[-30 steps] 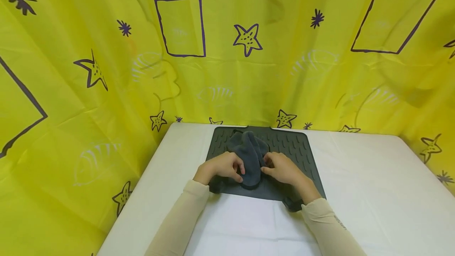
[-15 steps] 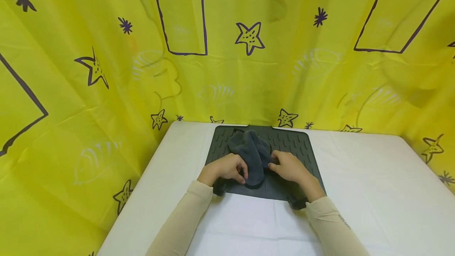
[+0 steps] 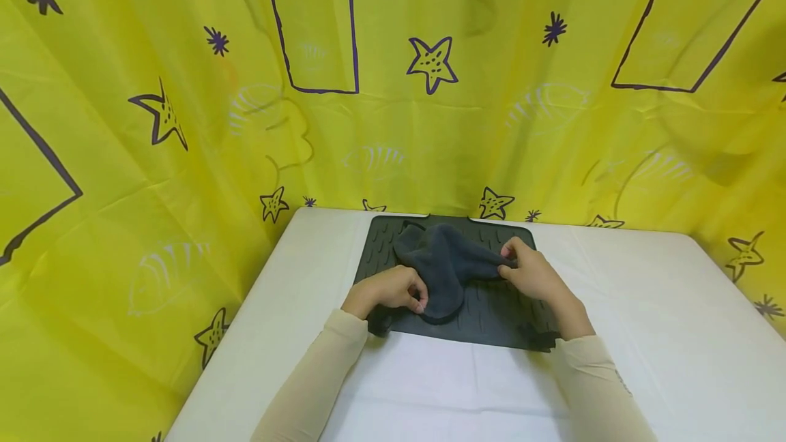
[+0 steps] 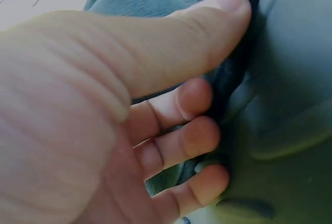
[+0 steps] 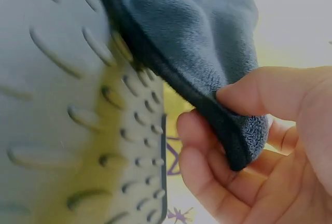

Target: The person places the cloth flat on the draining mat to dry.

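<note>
A dark blue-grey cloth (image 3: 443,261) with a darker bound edge lies bunched on the dark ridged mat (image 3: 491,312). My right hand (image 3: 533,271) pinches one corner of it between thumb and fingers, drawing that part out to the right. In the right wrist view the held corner (image 5: 249,136) hangs over the curled fingers, raised off the mat. At the cloth's near left edge is my left hand (image 3: 393,290), fingers curled. Its thumb (image 4: 223,11) lies on the cloth's edge in the left wrist view, with the fingertips below, pinching it.
The mat lies on a white-covered table (image 3: 632,312), near its far edge. A yellow curtain (image 3: 393,121) printed with stars and frames hangs behind and along the left side. Dark wrist straps sit under both wrists.
My right hand has moved right, pulling the cloth's corner out from the bunch so that side spreads sideways. The left hand has shifted slightly and stays at the near left edge.
</note>
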A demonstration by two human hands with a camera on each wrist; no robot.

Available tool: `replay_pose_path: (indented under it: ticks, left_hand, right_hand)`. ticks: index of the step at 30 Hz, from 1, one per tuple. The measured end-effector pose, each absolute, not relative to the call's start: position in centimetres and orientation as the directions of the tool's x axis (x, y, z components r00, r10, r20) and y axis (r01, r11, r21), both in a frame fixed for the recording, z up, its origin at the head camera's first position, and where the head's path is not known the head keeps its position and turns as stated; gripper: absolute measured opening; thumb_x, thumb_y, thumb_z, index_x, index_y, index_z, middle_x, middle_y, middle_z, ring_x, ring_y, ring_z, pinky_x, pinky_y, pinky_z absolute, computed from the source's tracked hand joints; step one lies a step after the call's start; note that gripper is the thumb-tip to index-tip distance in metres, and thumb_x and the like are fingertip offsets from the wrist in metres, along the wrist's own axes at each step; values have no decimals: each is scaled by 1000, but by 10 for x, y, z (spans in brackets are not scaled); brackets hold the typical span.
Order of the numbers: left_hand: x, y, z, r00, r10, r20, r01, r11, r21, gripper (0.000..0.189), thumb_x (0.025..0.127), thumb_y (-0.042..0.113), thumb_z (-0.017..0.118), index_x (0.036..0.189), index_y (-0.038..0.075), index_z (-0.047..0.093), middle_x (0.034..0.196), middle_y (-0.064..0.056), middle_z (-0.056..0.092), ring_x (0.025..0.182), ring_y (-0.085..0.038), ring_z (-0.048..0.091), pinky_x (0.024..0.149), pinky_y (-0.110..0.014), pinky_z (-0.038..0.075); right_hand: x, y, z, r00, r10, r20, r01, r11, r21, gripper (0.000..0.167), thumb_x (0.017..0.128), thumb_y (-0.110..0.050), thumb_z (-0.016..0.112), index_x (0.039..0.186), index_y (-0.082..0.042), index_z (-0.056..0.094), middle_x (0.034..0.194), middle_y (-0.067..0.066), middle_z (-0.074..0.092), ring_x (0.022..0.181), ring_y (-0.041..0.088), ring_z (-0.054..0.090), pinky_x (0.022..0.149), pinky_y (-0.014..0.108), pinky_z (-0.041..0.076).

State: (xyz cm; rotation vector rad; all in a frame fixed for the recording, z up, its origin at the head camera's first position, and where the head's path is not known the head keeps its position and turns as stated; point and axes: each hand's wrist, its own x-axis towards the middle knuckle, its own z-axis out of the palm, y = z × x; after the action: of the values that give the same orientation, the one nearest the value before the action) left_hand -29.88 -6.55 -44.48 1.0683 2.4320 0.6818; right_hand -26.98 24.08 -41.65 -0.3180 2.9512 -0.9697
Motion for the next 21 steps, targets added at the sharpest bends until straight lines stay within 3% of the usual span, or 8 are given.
replay_pose_path:
  ticks: [5, 10, 15, 21]
  left_hand:
    - [-303, -76, -440, -619, 770, -155, 569, 575, 588, 12, 89, 8, 78, 81, 15, 74, 72, 10, 56, 70, -5, 49, 67, -20, 41]
    - [-306, -94, -431, -647, 747, -154, 514, 577, 634, 12, 90, 8, 77, 82, 16, 73, 76, 9, 58, 74, -6, 51, 70, -22, 44]
    - [-308, -109, -421, -661, 736, -143, 481, 562, 673, 9, 90, 9, 77, 84, 15, 74, 74, 7, 58, 73, -9, 51, 70, -24, 44]
    - [-312, -123, -419, -683, 711, -165, 438, 580, 687, 9, 91, 9, 76, 84, 14, 74, 72, 7, 58, 71, -8, 51, 68, -24, 44]
  right_hand:
    - [-269, 255, -412, -983, -180, 25, -153, 746, -648, 33, 98, -10, 61, 125, 3, 49, 127, 31, 59, 103, 39, 65, 88, 51, 55]
    - [-269, 268, -408, -980, -194, 35, -159, 675, -720, 38, 98, -5, 61, 129, 7, 45, 130, 32, 56, 107, 40, 65, 81, 41, 58]
    - [-266, 274, -405, -962, -272, 8, -184, 628, -756, 37, 96, -2, 63, 128, 8, 46, 124, 30, 57, 95, 30, 66, 76, 36, 58]
    - [-266, 269, -410, -928, -368, -55, -201, 621, -758, 31, 96, -8, 66, 120, 6, 52, 105, 19, 64, 86, 26, 65, 76, 38, 56]
